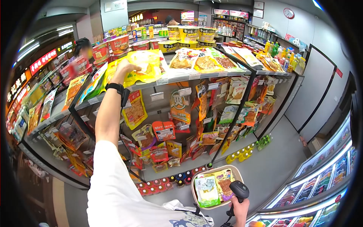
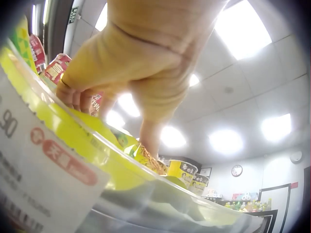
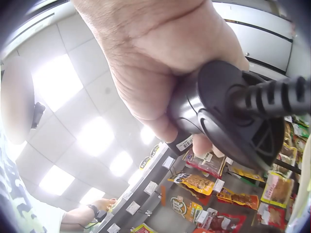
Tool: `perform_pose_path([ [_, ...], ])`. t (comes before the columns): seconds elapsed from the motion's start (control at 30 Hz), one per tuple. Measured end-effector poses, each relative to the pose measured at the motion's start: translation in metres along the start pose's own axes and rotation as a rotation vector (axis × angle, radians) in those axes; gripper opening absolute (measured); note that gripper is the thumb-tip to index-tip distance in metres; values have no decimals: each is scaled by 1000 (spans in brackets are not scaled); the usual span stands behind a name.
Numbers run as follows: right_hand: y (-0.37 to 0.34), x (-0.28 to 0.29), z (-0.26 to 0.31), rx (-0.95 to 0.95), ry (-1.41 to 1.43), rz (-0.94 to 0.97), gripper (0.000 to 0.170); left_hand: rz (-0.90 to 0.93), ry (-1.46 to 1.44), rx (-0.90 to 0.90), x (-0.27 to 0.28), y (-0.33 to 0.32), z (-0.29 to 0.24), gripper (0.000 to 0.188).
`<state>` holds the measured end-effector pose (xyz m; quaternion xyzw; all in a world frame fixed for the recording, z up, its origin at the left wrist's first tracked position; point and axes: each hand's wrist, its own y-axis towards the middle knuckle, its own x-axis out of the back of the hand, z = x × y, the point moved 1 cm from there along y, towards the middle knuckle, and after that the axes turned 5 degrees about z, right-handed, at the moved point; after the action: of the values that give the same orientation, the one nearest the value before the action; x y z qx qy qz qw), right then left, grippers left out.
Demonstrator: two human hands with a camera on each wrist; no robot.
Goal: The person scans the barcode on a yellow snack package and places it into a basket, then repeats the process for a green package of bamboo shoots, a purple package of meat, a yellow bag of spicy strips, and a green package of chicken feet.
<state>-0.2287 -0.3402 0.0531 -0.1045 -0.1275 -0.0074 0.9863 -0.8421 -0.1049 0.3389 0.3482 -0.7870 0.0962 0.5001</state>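
Note:
My left hand (image 1: 126,69) is on a yellow snack packet (image 1: 150,68) on top of the shelf, its fingers and thumb bent down onto the packet. In the left wrist view the hand (image 2: 141,73) reaches over the clear shelf lip, and the yellow packet (image 2: 92,126) shows beneath its fingers. My right hand (image 1: 239,209) grips a black barcode scanner (image 1: 239,189) by the handle, beside a beige basket (image 1: 242,174). The basket holds a green-and-white packet (image 1: 207,191) and a yellow packet (image 1: 224,181). A coiled cord (image 3: 272,97) runs from the scanner.
Bowls of instant noodles (image 1: 188,34) are stacked behind the packets on the shelf top. Below, snack bags (image 1: 135,109) hang from hooks on the shelf front. Bottles (image 1: 242,153) stand on the floor near the shelf base. Lit drinks fridges (image 1: 302,189) are at right.

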Motion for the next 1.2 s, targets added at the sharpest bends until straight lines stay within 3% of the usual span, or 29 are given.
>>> perform_pose_path([
  [0.1, 3, 11, -6, -3, 13, -18, 19, -57, -113, 33, -3, -1, -3, 87],
  [0.2, 5, 18, -11, 18, 65, -43, 19, -194, -238, 3, -14, 18, 8, 82],
  [0.23, 4, 20, -13, 16, 47, -46, 19, -72, -457, -76, -19, 35, 20, 67],
  [0.27, 3, 23, -13, 11, 29, -51, 19, -63, -456, -87, -16, 32, 18, 67],
  [0.33, 1, 25, -10, 7, 49, -70, 18, 27, -492, 9, -11, 14, 12, 46],
  [0.37, 0, 26, -10, 9, 62, -75, 16, 32, -491, -2, -12, 12, 12, 46],
  [0.43, 1, 28, -15, -2, 68, -85, 17, 44, -917, 36, -12, 11, 14, 33],
  [0.47, 2, 28, -17, -10, 68, -86, 17, 46, -914, 26, -11, 12, 15, 33],
  [0.67, 6, 31, -16, -9, 12, -71, 19, -167, -1198, -274, 5, -9, -6, 36],
  [0.73, 8, 31, -12, -8, 6, -59, 19, -145, -1229, -313, 14, -23, -12, 35],
  [0.8, 9, 32, -12, -8, 0, -43, 18, -154, -1387, -552, 22, -34, -16, 35],
  [0.87, 11, 33, -13, 10, 16, -47, 21, -153, -1403, -557, 26, -70, -29, 31],
  [0.93, 12, 36, -18, 36, 90, -23, 19, 67, -1563, -701, 21, -105, -38, 27],
  [0.97, 12, 37, -21, 65, 164, 0, 18, 214, -1640, -661, 10, -131, -45, 27],
  [1.0, 10, 38, -18, 62, 164, 0, 18, 363, -1711, -617, -5, -159, -54, 27],
  [1.07, 6, 39, -8, 183, 432, 53, 23, 370, -1813, -307, -53, -197, -63, 28],
  [1.1, 9, 44, -16, 184, 444, 127, 32, 571, -1729, -398, -95, -196, -51, 29],
  [1.13, 10, 46, -22, 177, 445, 123, 32, 648, -1764, -232, -104, -257, -92, 33],
  [1.17, 10, 47, -26, 216, 519, 172, 36, 912, -1857, -121, -136, -283, -98, 28],
  [1.2, 9, 49, -28, 258, 591, 221, 40, 1375, -2002, 56, -163, -314, -109, 29],
])
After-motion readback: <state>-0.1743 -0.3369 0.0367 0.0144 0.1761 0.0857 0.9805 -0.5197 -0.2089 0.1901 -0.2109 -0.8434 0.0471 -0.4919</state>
